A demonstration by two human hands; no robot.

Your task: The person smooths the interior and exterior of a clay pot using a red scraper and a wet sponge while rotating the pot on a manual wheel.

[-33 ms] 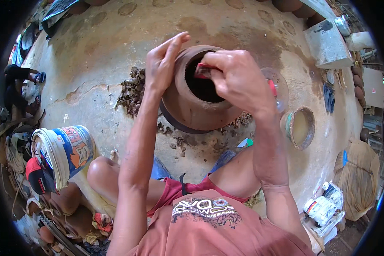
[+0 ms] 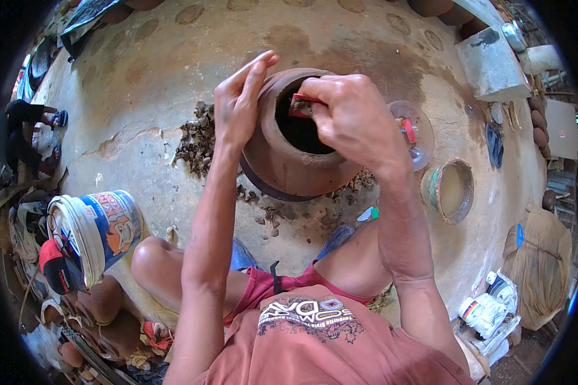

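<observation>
A round brown clay pot (image 2: 282,151) with a wide, dark mouth stands on the floor between my legs. My left hand (image 2: 239,106) lies against the left of its outer wall, fingers stretched out, holding nothing. Over the mouth, my right hand (image 2: 356,119) is closed on a small flat red scraper (image 2: 302,106), pinched between thumb and fingers. The scraper's face looks smeared with clay, and it sits just inside the rim. What lies deep in the pot is hidden in shadow.
Clay scraps (image 2: 196,144) lie left of the pot and in front of it. At right are a transparent round lid-like piece (image 2: 412,122) and a bowl (image 2: 435,192) of murky water. A paint bucket (image 2: 119,224) stands at left, a concrete block (image 2: 491,64) far right. Another person's legs (image 2: 29,131) show far left.
My left hand has shifted slightly left and down along the pot. My right hand has moved a little left, and the red scraper has tilted, showing more of its face.
</observation>
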